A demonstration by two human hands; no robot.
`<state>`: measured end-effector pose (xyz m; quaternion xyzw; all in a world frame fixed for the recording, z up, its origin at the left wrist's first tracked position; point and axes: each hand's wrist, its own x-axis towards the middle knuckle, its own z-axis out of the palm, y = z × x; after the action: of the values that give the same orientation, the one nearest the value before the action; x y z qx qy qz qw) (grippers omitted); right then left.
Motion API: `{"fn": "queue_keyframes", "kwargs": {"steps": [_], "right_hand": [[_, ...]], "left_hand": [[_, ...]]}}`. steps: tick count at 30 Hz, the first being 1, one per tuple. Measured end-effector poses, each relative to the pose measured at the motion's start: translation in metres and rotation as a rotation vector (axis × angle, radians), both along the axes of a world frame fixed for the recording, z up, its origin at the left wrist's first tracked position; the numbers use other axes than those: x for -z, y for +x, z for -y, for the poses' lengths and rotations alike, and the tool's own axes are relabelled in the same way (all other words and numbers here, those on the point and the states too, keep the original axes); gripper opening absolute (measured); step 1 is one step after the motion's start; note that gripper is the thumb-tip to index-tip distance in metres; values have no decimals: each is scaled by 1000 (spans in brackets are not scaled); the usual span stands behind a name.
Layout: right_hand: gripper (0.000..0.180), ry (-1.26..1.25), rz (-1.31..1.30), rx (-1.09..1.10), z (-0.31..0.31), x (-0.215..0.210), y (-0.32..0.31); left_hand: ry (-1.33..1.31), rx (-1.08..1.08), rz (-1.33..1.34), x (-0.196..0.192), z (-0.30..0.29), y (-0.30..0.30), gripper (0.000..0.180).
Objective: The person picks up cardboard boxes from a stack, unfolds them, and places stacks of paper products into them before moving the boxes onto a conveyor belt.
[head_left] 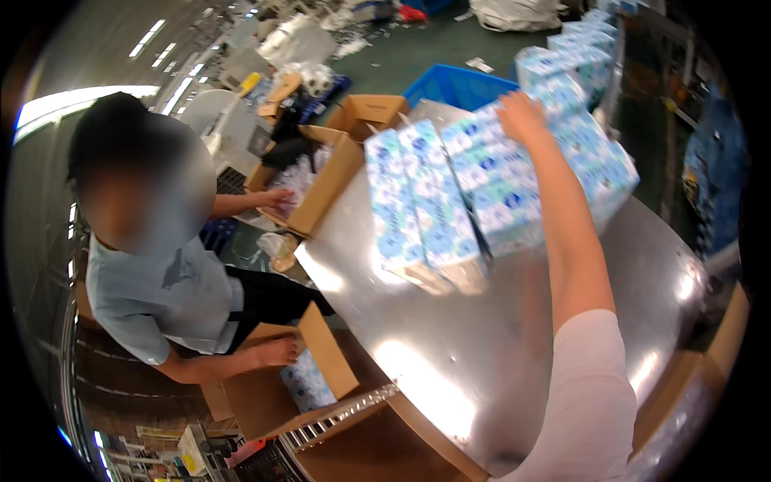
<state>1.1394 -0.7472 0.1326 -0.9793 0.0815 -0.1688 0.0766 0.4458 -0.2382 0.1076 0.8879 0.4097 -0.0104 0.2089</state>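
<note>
Only one of the person's own arms shows: the right arm in a pale sleeve rises from the lower right of the frame, and the right hand [522, 117] lies at upper centre-right, palm down on top of a stack of blue-and-white plastic-wrapped tissue packs [514, 181]. That stack sits directly under and just in front of the hand, on the far part of the shiny steel table [450, 353]; its long axis runs slantwise from the centre of the frame up toward the upper right, where more packs of the same kind continue in a row [582, 52]. The grip is flat and loosely spread, resting on the upper wrapping rather than closed around anything; the fingertips fall over the far side of the top pack, so I cannot tell how far they curl. Just left of the stack, two more upright tissue packs [418, 209] stand on end, leaning a little, touching each other and the stack. The left hand is not in view, so the right is the only one near the packs. On the left of the frame a co-worker in a light blue shirt [152, 297] bends beside the table, one hand in an open brown cardboard box [309, 193] at centre-left, the other on a lower open carton [277, 386] that holds a tissue pack. A blue plastic crate [458, 84] stands beyond the table at upper centre.
</note>
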Motion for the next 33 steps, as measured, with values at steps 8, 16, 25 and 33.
{"fn": "queue_keyframes", "kwargs": {"steps": [8,16,25,33], "right_hand": [[50,50,-293,-32,8,13,17],[47,79,-357,-181,20,22,-19],[32,-140,-791,-1019,-66,-3,-246],[17,627,209,-547,60,-49,-324]], "left_hand": [[-72,7,-219,8,-40,-13,58],[318,413,218,-76,94,164,51],[288,1494,237,-34,253,228,73],[-182,1488,270,-16,327,148,64]]}}
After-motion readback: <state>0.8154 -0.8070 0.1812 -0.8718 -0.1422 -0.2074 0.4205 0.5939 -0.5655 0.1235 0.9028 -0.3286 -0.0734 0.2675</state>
